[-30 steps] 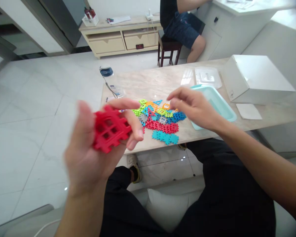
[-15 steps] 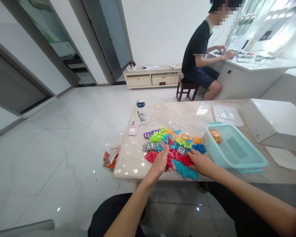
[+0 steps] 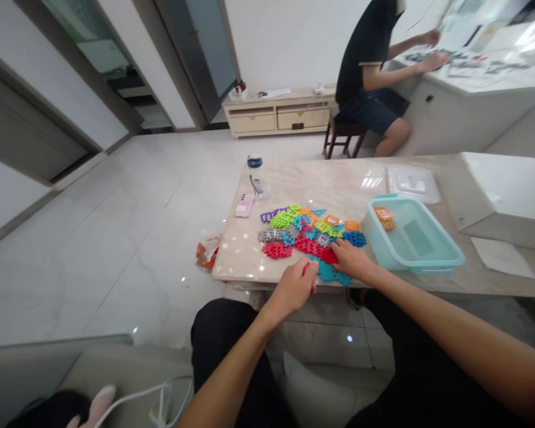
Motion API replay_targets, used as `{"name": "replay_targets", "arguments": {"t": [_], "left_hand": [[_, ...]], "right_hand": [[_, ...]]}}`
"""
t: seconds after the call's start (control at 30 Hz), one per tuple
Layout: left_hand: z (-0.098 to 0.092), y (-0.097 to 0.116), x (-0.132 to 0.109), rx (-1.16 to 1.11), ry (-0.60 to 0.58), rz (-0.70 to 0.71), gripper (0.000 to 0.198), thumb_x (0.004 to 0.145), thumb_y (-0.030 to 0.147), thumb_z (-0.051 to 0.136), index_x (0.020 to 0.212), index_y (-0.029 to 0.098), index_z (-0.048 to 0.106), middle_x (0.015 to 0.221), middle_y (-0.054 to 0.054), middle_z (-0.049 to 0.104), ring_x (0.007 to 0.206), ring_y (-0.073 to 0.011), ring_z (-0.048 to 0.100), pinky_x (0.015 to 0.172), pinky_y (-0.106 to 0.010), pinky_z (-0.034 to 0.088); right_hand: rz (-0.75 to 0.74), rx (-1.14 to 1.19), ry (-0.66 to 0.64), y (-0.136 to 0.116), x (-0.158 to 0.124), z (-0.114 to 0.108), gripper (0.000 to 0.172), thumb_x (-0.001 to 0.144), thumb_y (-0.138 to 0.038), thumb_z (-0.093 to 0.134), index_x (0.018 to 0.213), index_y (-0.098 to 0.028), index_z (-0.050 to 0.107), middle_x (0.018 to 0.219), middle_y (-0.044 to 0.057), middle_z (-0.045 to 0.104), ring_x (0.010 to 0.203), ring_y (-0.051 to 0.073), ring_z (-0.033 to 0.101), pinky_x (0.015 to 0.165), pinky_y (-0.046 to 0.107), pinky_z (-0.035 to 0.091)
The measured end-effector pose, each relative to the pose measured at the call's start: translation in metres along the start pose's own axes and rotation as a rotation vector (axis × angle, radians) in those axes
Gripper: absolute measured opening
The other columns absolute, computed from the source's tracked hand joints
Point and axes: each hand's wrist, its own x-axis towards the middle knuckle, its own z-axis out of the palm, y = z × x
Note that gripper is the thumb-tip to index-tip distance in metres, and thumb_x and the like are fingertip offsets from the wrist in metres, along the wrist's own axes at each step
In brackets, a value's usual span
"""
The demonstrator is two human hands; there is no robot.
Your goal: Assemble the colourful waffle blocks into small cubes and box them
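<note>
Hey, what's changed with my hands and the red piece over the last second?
The left hand carried the red piece from near the camera down to the table edge, still gripping it. The right hand dropped onto the tile pile. The tub stayed put.

You sit at a marble-topped table (image 3: 303, 178) | glossy pale tile floor (image 3: 129, 214) reflects bright light | cream low drawer cabinet (image 3: 276, 113) on white far wall | dark door frames (image 3: 182, 59) left | white counter (image 3: 472, 89), wooden stool (image 3: 341, 139) right
</note>
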Motion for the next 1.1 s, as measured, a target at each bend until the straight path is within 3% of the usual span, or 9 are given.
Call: {"name": "replay_targets", "arguments": {"t": [0.1, 0.2, 0.3, 0.4, 0.5, 0.63, 0.7, 0.8, 1.1], "left_hand": [[0.023, -0.016, -0.099, -0.292, 0.128, -0.079, 0.038, 0.106, 0.057, 0.049, 0.094, 0.022, 0.057, 0.078, -0.002, 0.062, 0.069, -0.0160, 0.061, 0.067, -0.027, 0.048], [0.039, -0.049, -0.213, -0.387, 0.400, -0.152, 0.035, 0.107, 0.055, 0.049, 0.094, 0.023, 0.054, 0.087, -0.002, 0.058, 0.068, -0.0136, 0.055, 0.064, -0.026, 0.046], [0.029, -0.100, -0.311, -0.097, 0.709, -0.319, 0.036, 0.105, 0.057, 0.047, 0.094, 0.024, 0.054, 0.082, -0.001, 0.056, 0.069, -0.0171, 0.054, 0.066, -0.029, 0.048], [-0.003, -0.145, -0.371, 0.373, 0.801, -0.615, 0.030, 0.098, 0.052, 0.047, 0.098, 0.024, 0.057, 0.087, -0.006, 0.065, 0.081, -0.0271, 0.067, 0.080, -0.039, 0.054], [-0.037, -0.154, -0.383, 0.658, 0.812, -0.871, 0.040, 0.099, 0.048, 0.046, 0.120, 0.018, 0.059, 0.102, -0.016, 0.072, 0.101, -0.0380, 0.074, 0.087, -0.047, 0.056], [-0.058, -0.106, -0.355, 0.437, 0.743, -0.995, 0.053, 0.092, 0.053, 0.076, 0.130, 0.017, 0.065, 0.106, -0.011, 0.073, 0.111, -0.0379, 0.073, 0.086, -0.044, 0.059], [-0.058, -0.078, -0.342, 0.377, 0.746, -0.980, 0.049, 0.097, 0.048, 0.076, 0.135, 0.018, 0.066, 0.126, -0.011, 0.071, 0.116, -0.0305, 0.071, 0.095, -0.045, 0.062], [-0.053, -0.053, -0.329, 0.320, 0.755, -0.951, 0.046, 0.100, 0.044, 0.074, 0.138, 0.019, 0.066, 0.138, -0.010, 0.066, 0.122, -0.0283, 0.068, 0.103, -0.048, 0.062], [-0.040, -0.029, -0.313, 0.173, 0.742, -0.898, 0.046, 0.100, 0.044, 0.074, 0.139, 0.019, 0.066, 0.138, -0.011, 0.066, 0.121, -0.0281, 0.068, 0.103, -0.048, 0.062]], "right_hand": [[-0.007, -0.025, -0.020, 0.004, 0.002, 0.004, 0.037, 0.097, -0.027, 0.067, 0.130, -0.011, 0.061, 0.137, 0.021, 0.059, 0.128, 0.034, 0.060, 0.100, 0.039, 0.054], [-0.041, -0.045, -0.025, 0.008, 0.002, 0.004, 0.035, 0.097, -0.029, 0.067, 0.126, -0.011, 0.061, 0.134, 0.021, 0.059, 0.127, 0.034, 0.061, 0.101, 0.041, 0.054], [-0.041, -0.049, -0.029, 0.010, 0.000, 0.002, 0.038, 0.098, -0.034, 0.069, 0.128, -0.011, 0.061, 0.134, 0.021, 0.059, 0.128, 0.035, 0.060, 0.101, 0.042, 0.054], [-0.046, -0.040, -0.041, 0.011, -0.001, 0.001, 0.042, 0.099, -0.036, 0.068, 0.131, -0.011, 0.060, 0.134, 0.021, 0.059, 0.128, 0.035, 0.061, 0.104, 0.043, 0.053], [-0.062, -0.033, -0.046, 0.011, -0.001, 0.002, 0.040, 0.099, -0.034, 0.067, 0.131, -0.010, 0.060, 0.132, 0.022, 0.059, 0.127, 0.035, 0.061, 0.104, 0.044, 0.052], [-0.056, -0.046, -0.022, 0.011, -0.003, 0.005, 0.041, 0.098, -0.032, 0.067, 0.131, -0.008, 0.060, 0.132, 0.023, 0.060, 0.128, 0.035, 0.060, 0.104, 0.043, 0.052], [-0.053, -0.050, -0.027, 0.012, -0.005, 0.006, 0.040, 0.098, -0.032, 0.067, 0.130, -0.009, 0.061, 0.131, 0.024, 0.060, 0.126, 0.034, 0.061, 0.104, 0.042, 0.052], [-0.053, -0.043, -0.040, 0.013, -0.006, 0.005, 0.041, 0.098, -0.034, 0.068, 0.129, -0.008, 0.062, 0.128, 0.024, 0.060, 0.121, 0.033, 0.062, 0.101, 0.041, 0.052], [-0.017, -0.010, -0.114, 0.017, 0.004, 0.004, 0.043, 0.096, -0.041, 0.071, 0.124, -0.009, 0.065, 0.127, 0.021, 0.062, 0.120, 0.034, 0.064, 0.096, 0.040, 0.054]]}}
